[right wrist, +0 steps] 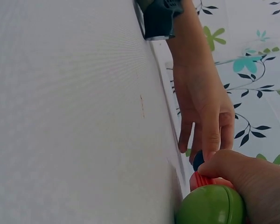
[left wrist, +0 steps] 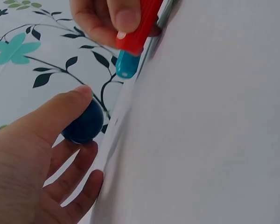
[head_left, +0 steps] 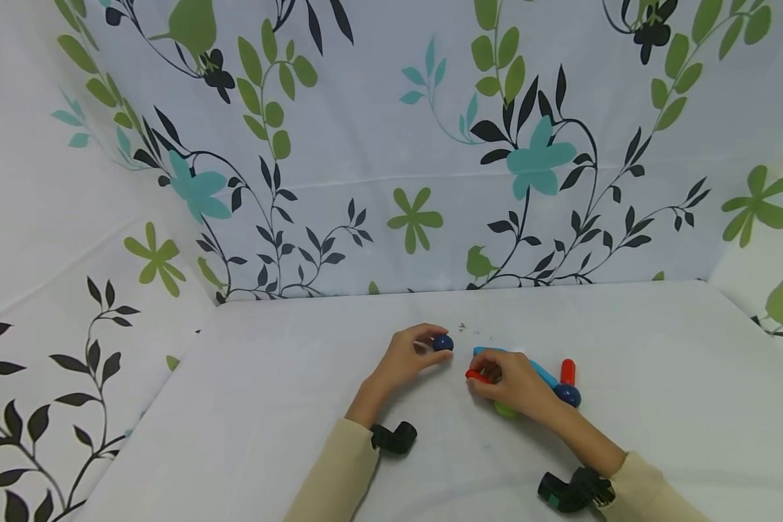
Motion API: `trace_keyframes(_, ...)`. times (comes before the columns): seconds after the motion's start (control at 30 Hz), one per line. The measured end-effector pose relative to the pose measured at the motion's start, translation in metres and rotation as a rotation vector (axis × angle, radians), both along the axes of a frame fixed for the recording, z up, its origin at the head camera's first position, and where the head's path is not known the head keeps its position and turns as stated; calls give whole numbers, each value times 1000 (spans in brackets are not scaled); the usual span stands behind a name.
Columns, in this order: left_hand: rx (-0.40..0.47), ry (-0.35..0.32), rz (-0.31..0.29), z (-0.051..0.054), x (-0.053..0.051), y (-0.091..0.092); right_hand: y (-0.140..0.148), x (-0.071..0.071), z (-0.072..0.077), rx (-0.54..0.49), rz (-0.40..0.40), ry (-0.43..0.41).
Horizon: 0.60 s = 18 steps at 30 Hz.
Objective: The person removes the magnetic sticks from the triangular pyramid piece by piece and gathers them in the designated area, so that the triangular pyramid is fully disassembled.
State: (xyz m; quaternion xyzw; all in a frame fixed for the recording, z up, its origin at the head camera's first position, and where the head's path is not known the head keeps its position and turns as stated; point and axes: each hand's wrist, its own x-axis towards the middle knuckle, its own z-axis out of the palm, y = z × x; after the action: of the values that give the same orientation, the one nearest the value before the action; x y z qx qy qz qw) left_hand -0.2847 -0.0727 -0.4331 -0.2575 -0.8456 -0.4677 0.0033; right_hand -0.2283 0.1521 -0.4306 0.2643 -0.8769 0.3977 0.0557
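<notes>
The left hand [head_left: 407, 357] holds a dark blue ball [head_left: 443, 343] at its fingertips, the thumb pressed on one side and the other fingers [left wrist: 88, 152] curled against the opposite side, so the ball sits between them with much of its surface bare; in the left wrist view the little finger stands apart from it. The right hand [head_left: 517, 380] has its thumb and fingers clamped on a ridged red rod [head_left: 477, 376], one end of which sticks out past the fingertips towards the left hand. The ball and that red end are near each other but apart in the head view. A green ball [right wrist: 210, 206] lies just beside the right thumb, close against the red rod in the right wrist view; whether the two are joined I cannot tell. Beyond the right hand a light blue rod [head_left: 544, 373] runs partly hidden behind its fingers, its far end at a second dark blue ball [head_left: 568, 395], next to which is a red peg [head_left: 568, 372]. All this is over or on a white desk [head_left: 267, 435], backed by a leaf-patterned cloth [head_left: 359, 145]. Each wrist, beside a beige sleeve [head_left: 339, 471], carries a black camera [head_left: 394, 438].
</notes>
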Motion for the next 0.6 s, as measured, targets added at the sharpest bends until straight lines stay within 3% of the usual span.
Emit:
trace_keyframes(0.33, 32, 86, 121, -6, -13, -16, -2, 2, 2, 9, -11, -9)
trace_keyframes(0.47, 50, 133, 193, -5, -12, -18, -2, 2, 1, -8, -9, -15)
trace_keyframes(0.6, 45, 128, 264, -6, -11, -19, -2, 2, 1, -28, -4, -11)
